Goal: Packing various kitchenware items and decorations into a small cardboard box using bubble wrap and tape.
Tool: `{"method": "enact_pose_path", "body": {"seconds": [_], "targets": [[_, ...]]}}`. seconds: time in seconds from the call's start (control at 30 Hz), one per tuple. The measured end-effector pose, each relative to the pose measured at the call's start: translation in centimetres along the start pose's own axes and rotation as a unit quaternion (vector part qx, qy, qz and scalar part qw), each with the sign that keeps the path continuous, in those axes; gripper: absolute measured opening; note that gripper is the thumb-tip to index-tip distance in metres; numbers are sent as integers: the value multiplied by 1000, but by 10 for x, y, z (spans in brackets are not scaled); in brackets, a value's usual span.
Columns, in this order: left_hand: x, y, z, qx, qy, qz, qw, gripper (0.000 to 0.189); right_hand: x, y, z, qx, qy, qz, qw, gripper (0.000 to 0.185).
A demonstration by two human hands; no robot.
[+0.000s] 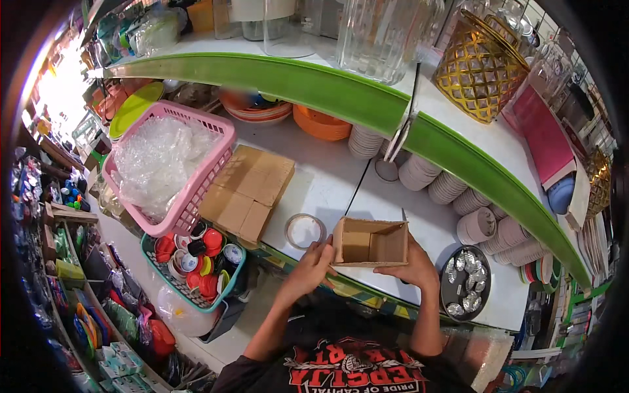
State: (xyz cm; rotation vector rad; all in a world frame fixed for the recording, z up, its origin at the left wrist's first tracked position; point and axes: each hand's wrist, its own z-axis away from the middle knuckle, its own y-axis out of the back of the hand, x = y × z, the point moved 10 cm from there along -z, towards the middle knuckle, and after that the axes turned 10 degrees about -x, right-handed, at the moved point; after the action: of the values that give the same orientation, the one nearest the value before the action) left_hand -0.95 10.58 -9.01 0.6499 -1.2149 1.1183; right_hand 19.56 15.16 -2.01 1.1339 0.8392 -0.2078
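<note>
An uncovered cardboard box, with its hollow inside facing me, is held up over the front edge of a white shelf. My left hand grips its left side, thumb along the wall. Fingers of my right hand wrap the lower right corner. A pointed blade tip shows just behind the box; the rest of it is hidden. Left of the box, a roll of clear tape lies flat on the shelf. Flat closed cardboard boxes rest farther left.
A pink plastic basket of bubble wrap sits at left, above a teal basket of colourful small items. At right are a dark round tray with foil-wrapped pieces and stacked white bowls. A green-edged shelf overhangs the back.
</note>
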Motion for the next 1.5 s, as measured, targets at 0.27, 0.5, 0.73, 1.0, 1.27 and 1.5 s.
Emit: {"method": "enact_pose_path", "body": {"seconds": [0.27,0.5,0.73,1.0,1.27,1.5], "targets": [[48,12,19,185,-119,-252,943,48,23,-18,-9,-56,-41,-87,994,82],[156,-47,43,140,-358,-376,843,33,17,-11,-10,-61,-42,-92,993,85],[135,-67,-12,21,-148,-592,792,51,20,-15,-11,-95,-69,-29,993,90],[126,-67,-12,29,-104,-571,814,79,29,-8,-2,-45,-90,100,990,82],[117,-69,-19,46,-89,-636,765,86,-91,80,21,181,-16,70,981,54],[116,-63,-13,77,-118,-626,767,82,-98,27,0,69,28,136,988,40]]}}
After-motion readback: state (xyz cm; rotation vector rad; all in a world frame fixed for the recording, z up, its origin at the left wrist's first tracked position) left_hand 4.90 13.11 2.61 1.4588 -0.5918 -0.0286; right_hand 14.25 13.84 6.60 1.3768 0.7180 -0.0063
